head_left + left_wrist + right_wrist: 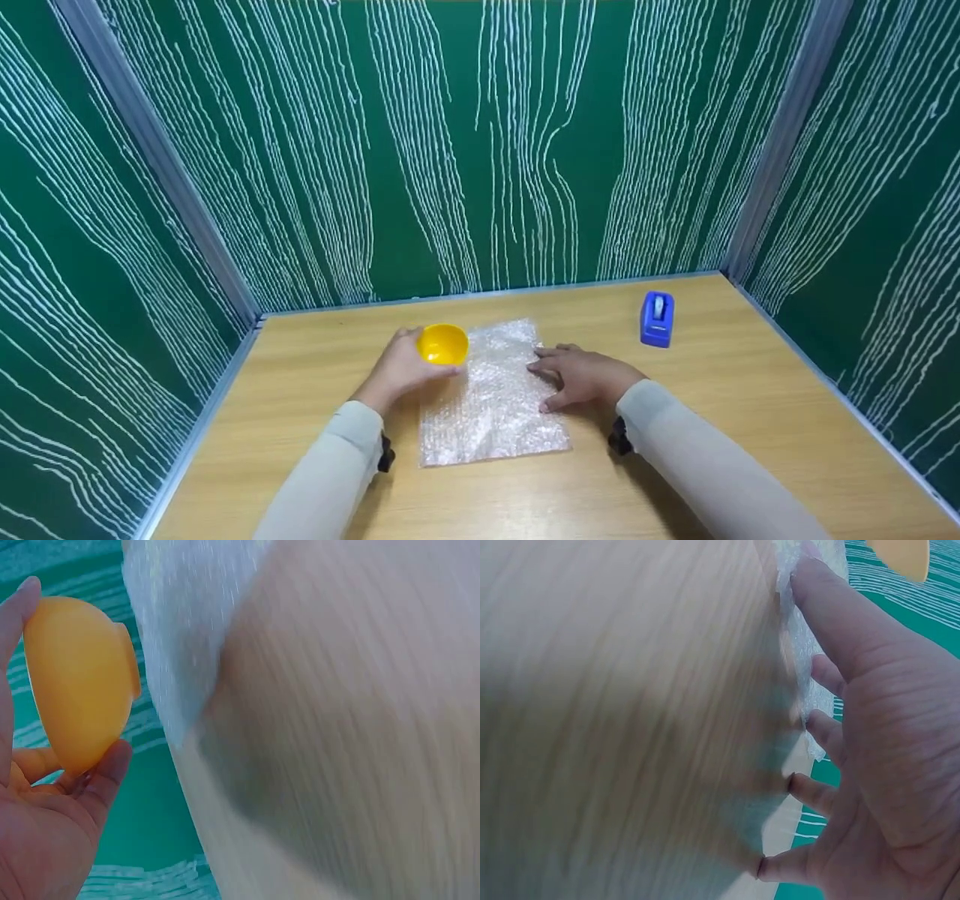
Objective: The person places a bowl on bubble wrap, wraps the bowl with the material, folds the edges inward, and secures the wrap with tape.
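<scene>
A yellow bowl [443, 345] is gripped at its side by my left hand [405, 366], over the left edge of a sheet of bubble wrap [491, 405]. In the left wrist view the bowl [79, 682] is held between thumb and fingers, its foot facing the table and a gap below it. My right hand [581, 375] rests with spread fingers at the right edge of the bubble wrap. The right wrist view shows its fingertips [821, 731] on the sheet's edge and on the table beside it.
A blue tape dispenser [657, 321] stands at the back right of the wooden table [315, 390]. Green panels [517, 150] with white wavy lines rise behind and on both sides, joined by grey metal posts [780, 135].
</scene>
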A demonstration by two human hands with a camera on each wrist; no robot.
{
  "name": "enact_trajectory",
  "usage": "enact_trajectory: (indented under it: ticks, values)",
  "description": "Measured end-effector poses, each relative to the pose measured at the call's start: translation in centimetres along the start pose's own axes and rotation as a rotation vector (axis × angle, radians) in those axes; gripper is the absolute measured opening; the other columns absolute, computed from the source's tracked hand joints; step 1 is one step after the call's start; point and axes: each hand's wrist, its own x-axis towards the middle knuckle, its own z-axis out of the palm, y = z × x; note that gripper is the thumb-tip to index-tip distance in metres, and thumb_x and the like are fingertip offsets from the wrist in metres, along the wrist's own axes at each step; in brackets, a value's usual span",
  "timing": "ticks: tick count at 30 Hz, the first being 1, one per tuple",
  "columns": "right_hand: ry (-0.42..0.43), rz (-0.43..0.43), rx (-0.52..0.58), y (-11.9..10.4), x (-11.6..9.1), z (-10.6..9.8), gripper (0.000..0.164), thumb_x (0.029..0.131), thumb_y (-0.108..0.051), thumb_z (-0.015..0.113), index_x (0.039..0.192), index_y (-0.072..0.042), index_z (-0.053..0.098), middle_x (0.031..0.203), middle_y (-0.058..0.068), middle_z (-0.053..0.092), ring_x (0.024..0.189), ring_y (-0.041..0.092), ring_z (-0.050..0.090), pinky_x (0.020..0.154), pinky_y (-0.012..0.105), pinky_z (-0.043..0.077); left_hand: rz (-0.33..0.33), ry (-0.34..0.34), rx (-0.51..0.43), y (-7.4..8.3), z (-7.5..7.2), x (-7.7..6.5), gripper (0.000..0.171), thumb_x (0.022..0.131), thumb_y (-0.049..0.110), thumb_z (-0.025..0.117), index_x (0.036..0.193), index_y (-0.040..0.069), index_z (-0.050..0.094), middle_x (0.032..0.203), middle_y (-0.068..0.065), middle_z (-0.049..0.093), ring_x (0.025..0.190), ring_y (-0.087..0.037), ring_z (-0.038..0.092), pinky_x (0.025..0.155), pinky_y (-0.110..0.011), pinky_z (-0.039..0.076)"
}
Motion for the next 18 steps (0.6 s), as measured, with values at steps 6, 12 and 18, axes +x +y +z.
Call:
enact_trajectory:
  ticks: [6, 12, 18]
  values:
    - [-0.001, 0.028, -0.002, 0.0, 0.0, 0.0, 0.084, 0.092, -0.065, 0.088, 0.167, -0.044, 0.056, 0.188, -0.005, 0.034, 0.176, 0.044, 0.022, 0.138, 0.077, 0.021, 0.04, -0.063, 0.001, 1.1, 2.3, -0.1, 0.115, 0.074, 0.057, 0.105, 0.166, 0.012, 0.052, 0.154, -0.011, 0.06, 0.128, -0.031, 0.066, 0.124, -0.054, 0.056]
    - [0.01, -0.016, -0.008, 0.0, -0.1, 0.2, 0.082, 0.094, -0.059, 0.089, 0.167, -0.038, 0.057, 0.187, 0.0, 0.036, 0.174, 0.047, 0.026, 0.137, 0.078, 0.025, 0.098, -0.097, 0.016, 1.4, 3.7, -0.1, 0.119, 0.077, 0.056, 0.103, 0.171, 0.008, 0.048, 0.172, -0.017, 0.049, 0.135, -0.033, 0.065, 0.126, -0.055, 0.053]
    - [0.019, -0.028, 0.006, 0.0, -0.3, 0.1, 0.081, 0.096, -0.056, 0.089, 0.167, -0.036, 0.058, 0.187, 0.002, 0.037, 0.174, 0.048, 0.025, 0.136, 0.079, 0.024, 0.115, -0.137, -0.01, 1.6, 4.8, 0.0, 0.103, 0.076, 0.057, 0.103, 0.159, 0.012, 0.062, 0.152, -0.012, 0.059, 0.122, -0.028, 0.067, 0.118, -0.052, 0.058]
